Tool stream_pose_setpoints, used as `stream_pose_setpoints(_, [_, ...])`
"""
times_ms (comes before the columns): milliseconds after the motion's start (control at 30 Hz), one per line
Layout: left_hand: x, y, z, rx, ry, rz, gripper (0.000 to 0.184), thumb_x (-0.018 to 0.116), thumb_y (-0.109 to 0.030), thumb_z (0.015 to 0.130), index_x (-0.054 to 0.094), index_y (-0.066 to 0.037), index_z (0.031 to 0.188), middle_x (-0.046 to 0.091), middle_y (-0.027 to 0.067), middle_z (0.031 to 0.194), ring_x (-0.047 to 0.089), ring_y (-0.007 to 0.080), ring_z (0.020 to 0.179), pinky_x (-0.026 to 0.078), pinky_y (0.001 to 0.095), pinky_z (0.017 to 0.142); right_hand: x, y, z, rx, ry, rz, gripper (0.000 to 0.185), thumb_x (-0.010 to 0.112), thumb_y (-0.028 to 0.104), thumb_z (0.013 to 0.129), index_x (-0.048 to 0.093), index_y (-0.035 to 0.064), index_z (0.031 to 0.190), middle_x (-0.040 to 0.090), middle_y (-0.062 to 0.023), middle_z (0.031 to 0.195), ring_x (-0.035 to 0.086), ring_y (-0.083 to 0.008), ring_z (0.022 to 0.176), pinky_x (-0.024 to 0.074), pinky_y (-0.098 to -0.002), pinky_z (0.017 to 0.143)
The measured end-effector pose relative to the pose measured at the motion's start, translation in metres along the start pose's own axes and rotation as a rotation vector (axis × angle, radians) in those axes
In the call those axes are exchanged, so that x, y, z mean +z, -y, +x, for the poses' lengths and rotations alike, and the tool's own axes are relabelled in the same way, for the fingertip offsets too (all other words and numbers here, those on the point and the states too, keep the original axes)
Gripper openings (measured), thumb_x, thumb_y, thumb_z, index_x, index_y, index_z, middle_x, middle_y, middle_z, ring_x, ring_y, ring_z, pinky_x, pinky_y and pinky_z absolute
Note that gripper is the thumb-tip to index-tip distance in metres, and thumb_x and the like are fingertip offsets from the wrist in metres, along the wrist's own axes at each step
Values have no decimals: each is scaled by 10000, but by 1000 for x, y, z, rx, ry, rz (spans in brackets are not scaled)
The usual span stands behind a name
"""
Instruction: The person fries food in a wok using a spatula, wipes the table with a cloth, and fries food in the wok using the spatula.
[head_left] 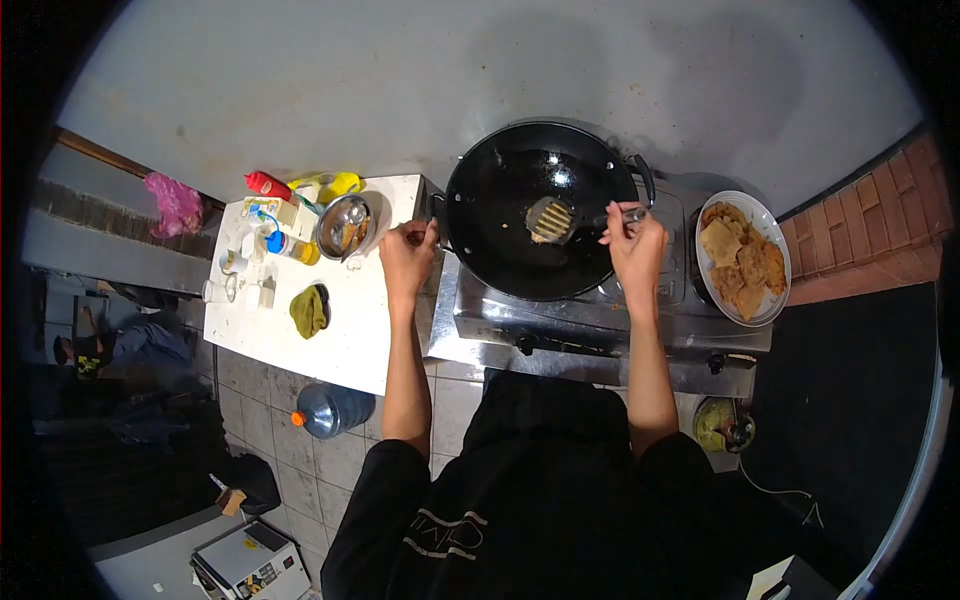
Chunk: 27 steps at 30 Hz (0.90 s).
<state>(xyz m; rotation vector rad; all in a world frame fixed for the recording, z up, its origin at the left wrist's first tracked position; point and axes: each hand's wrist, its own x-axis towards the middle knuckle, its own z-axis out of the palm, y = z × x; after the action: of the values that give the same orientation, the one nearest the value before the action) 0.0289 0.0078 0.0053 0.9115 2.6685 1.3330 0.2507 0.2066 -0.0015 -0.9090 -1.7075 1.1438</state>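
A large black wok (495,185) sits on the stove, its inside shiny with oil. My right hand (637,252) is closed around the handle of a slotted spatula (553,218). The spatula's head lies low in the wok, over a small pale yellow piece of food (540,238) that is mostly covered by it. At the wok's left side my left hand (406,262) has its fingers closed on the loop handle, which they partly hide. To the right, a white plate (783,292) holds several golden fried pieces (740,262).
On the white table (355,340) left of the stove (590,335) are a metal bowl (331,238), a green cloth (309,312), a red bottle (266,185), a blue-capped oil bottle (300,248) and white cups. A water jug (338,410) and a gas cylinder (715,425) stand below.
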Motion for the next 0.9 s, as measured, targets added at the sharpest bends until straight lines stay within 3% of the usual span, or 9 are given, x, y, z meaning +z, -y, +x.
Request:
stream_pose_setpoints(167, [-1,-1,0,-20,12,5,256,707,-178,841,686,70,780,642,135,595,589,148,506,459,293,531,10,1,-3,-31,83,86,178,663,80,882,621,-85,832,634,-95,646,629,-107,552,525,-261,475])
stream_pose_setpoints(367, [-3,1,0,34,15,6,250,701,-170,845,686,68,774,642,135,594,588,152,504,457,291,527,4,11,-3,-53,60,110,131,653,32,882,624,-74,811,588,-52,621,597,-75,559,528,-237,488])
stream_pose_setpoints(433, [-4,-1,1,31,25,4,250,701,-170,846,686,68,771,642,135,594,590,154,504,457,291,527,7,7,-6,-49,-4,260,126,662,39,878,624,-64,816,597,-40,639,594,-76,569,531,-239,487])
stream_pose_setpoints(567, [-3,3,3,15,36,-4,253,711,-177,838,687,66,772,643,138,595,604,162,515,467,293,539,2,14,-11,-32,-89,251,126,665,37,872,614,-58,808,604,-33,646,585,-75,560,528,-241,475])
stream_pose_setpoints(900, [-5,13,11,-40,97,-30,293,744,-227,806,697,62,792,666,160,642,648,210,556,492,314,570,14,22,-33,22,-26,116,142,620,49,867,611,-33,750,576,-44,554,576,-65,506,494,-254,425])
